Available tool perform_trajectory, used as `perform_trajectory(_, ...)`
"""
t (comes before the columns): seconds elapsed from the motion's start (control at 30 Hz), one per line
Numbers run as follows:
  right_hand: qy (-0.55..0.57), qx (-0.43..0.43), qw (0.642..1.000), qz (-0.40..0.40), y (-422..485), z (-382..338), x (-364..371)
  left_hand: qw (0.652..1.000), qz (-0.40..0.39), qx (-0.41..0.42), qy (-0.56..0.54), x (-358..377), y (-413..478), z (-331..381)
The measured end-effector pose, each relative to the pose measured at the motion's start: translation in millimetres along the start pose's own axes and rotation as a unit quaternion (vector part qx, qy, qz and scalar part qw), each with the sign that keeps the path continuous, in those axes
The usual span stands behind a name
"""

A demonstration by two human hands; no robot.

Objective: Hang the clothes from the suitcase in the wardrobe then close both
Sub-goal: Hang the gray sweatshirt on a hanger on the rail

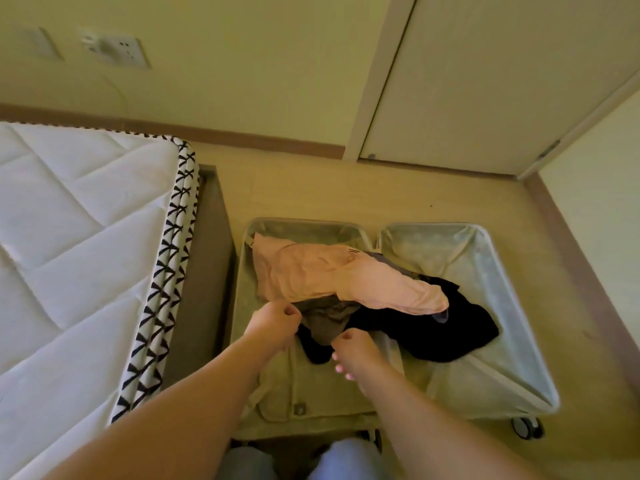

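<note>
Inspection finding: the suitcase point(491, 261) lay open on the floor with both halves flat.

1. Your left hand point(273, 323) had its fingers curled together and pinched the near hem of the pink garment point(329, 275). The rest of that garment spread away from the grip, beyond it and to its right, across the left half of the case. One end draped over the divide between the 2 halves.

2. Your right hand point(356, 351) sat just to the right of the left hand, slightly nearer to you, with its fingers curled under. Its thumb lay against the cloth where the olive garment point(325, 318) met the black garment point(433, 327). You could not tell from this view whether it held any cloth.

3. The olive garment lay between your 2 hands and just beyond them, tucked under the pink hem. The black garment lay directly right of the right hand. It ran under the pink end and spilled into the right half of the case.

4. Bare lining showed nearer to you than both grips.

5. A quilted mattress point(69, 220) stood well to the left of the left hand. A pale door panel point(485, 81) stood shut, far beyond the right hand. A caster wheel point(524, 427) showed at the near right corner of the case.
</note>
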State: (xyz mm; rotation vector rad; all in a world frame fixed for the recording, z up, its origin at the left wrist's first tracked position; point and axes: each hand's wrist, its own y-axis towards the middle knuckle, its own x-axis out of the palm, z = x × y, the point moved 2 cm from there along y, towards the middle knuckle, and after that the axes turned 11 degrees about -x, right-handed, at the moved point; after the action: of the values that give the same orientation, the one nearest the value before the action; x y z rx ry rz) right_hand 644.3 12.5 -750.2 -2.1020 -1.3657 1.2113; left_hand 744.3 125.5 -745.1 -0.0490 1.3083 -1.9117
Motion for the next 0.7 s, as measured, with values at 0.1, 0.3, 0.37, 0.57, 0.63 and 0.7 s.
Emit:
perform_trajectory(0.1,0.002,-0.009,1.0,0.008,52,33,22,1.0,0.001,0.007,-0.004,22,56,-10)
perform_trajectory(0.3,-0.01,-0.019,1.0,0.018,135,82,62,0.999,-0.027,0.004,-0.018,62,144,-40)
perform_trajectory(0.37,-0.016,-0.024,0.999,0.017,154,89,68,1.0,-0.025,0.006,-0.018,65,166,-48)
perform_trajectory(0.57,-0.057,-0.039,0.997,0.016,182,109,81,1.0,-0.011,-0.016,-0.018,71,203,-83)
perform_trajectory(0.63,-0.096,-0.039,0.995,0.01,189,117,78,0.999,-0.01,-0.028,-0.027,75,208,-87)
perform_trajectory(0.7,-0.103,-0.042,0.994,0.006,197,124,75,0.999,-0.006,-0.027,-0.027,79,211,-86)
